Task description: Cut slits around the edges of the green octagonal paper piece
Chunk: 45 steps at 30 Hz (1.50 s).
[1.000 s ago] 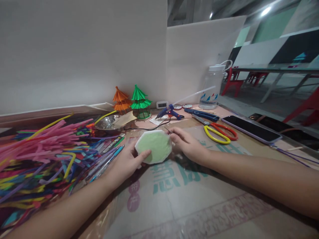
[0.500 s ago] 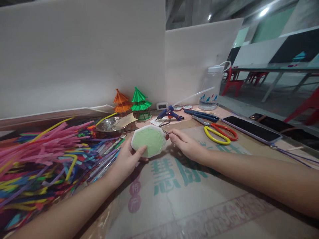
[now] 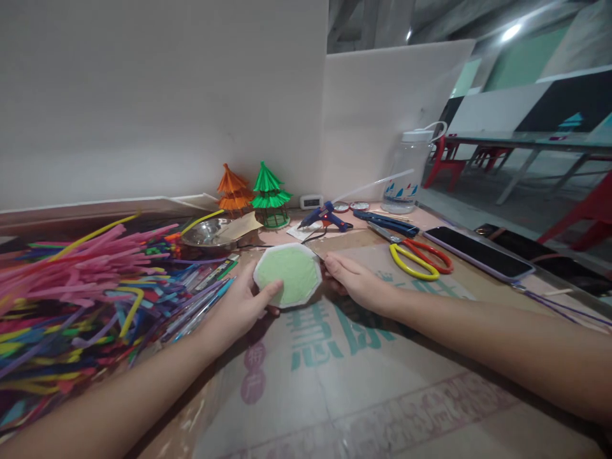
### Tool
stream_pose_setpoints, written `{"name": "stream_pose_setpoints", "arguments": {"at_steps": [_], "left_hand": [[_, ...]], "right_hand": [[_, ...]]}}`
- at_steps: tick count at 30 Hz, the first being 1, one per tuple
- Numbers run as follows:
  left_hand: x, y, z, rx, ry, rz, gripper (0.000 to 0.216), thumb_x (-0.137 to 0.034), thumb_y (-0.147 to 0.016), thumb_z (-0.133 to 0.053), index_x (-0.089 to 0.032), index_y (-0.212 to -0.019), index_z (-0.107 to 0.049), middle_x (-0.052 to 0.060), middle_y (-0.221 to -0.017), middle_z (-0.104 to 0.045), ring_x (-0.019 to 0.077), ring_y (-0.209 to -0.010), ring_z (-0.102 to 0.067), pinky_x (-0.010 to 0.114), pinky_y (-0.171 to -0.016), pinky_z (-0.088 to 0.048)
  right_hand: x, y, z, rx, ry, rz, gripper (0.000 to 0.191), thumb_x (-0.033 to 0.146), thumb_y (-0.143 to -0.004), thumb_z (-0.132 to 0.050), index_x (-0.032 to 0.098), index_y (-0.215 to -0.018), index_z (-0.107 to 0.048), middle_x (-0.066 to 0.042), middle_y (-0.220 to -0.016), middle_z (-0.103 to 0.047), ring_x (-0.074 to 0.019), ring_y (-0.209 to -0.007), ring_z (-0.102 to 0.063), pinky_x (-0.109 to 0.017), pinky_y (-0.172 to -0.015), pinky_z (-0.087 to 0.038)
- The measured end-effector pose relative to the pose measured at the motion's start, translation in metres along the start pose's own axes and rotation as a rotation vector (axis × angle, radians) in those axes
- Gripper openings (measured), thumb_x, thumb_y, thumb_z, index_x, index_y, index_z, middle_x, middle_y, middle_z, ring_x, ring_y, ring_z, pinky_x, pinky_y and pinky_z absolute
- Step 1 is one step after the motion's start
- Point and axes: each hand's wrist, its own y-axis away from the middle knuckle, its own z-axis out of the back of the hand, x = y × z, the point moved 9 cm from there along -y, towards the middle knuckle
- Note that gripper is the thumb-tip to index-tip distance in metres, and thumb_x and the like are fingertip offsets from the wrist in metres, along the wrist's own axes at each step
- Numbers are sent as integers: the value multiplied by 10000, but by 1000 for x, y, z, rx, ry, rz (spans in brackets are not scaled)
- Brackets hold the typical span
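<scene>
Octagon (image 3: 288, 274), green: held above the worktop (image 3: 283, 237), its face turned more squarely to you than half a second ago.
Your left grip (image 3: 251, 298): clasping its left edge. Your right grip (image 3: 356, 280): pinching a thin tool (image 3: 318, 256) by the right rim, where work seems centred.

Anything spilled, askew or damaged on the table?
No clear spill or damage shows. One thing looks askew: the flat tan card lies slanted over the right rim of the shiny round metal bowl rather than lying flat.
</scene>
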Motion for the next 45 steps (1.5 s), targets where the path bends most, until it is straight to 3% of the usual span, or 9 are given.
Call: {"name": "stream_pose_setpoints", "arguments": {"at_steps": [13,20,25,34,45], "left_hand": [[2,-1,-3,37,16,10,578,-535,-843,-680,-185,-1267,-502,5,-915,-613,47,-458,-509,244,-459,-568],[6,-2,-2,51,-7,5,549,-536,-857,-669,-210,-1267,-505,1,-949,-609,23,-432,-474,236,-464,-568],[5,-1,-2,53,-24,-5,586,-542,-859,-661,-205,-1305,-486,26,-986,-619,54,-474,-533,258,-479,-579],[13,2,2,62,-197,-63,640,-525,-894,-631,-247,-1422,-400,31,-938,-645,145,-542,-666,231,-465,-488],[13,0,5,16,-132,-52,654,-512,-827,-704,-209,-1371,-504,31,-872,-698,160,-527,-635,253,-463,-451]], "right_hand": [[6,-1,2,-31,25,2,537,702,-965,-351,211,-835,-525,26,-694,-411,-143,-626,-365,-271,-559,-303],[15,-3,4,-44,119,24,489,633,-993,-321,223,-767,-462,30,-675,-391,-159,-668,-388,-292,-633,-324],[17,-3,5,-48,157,24,437,559,-1008,-327,214,-780,-470,20,-720,-426,-156,-682,-395,-295,-652,-326],[19,2,3,-43,141,53,499,667,-986,-332,221,-791,-444,19,-733,-433,-156,-696,-405,-292,-643,-331],[20,-1,5,-51,190,66,501,653,-994,-310,222,-774,-440,12,-735,-460,-163,-708,-424,-297,-668,-340]]}}
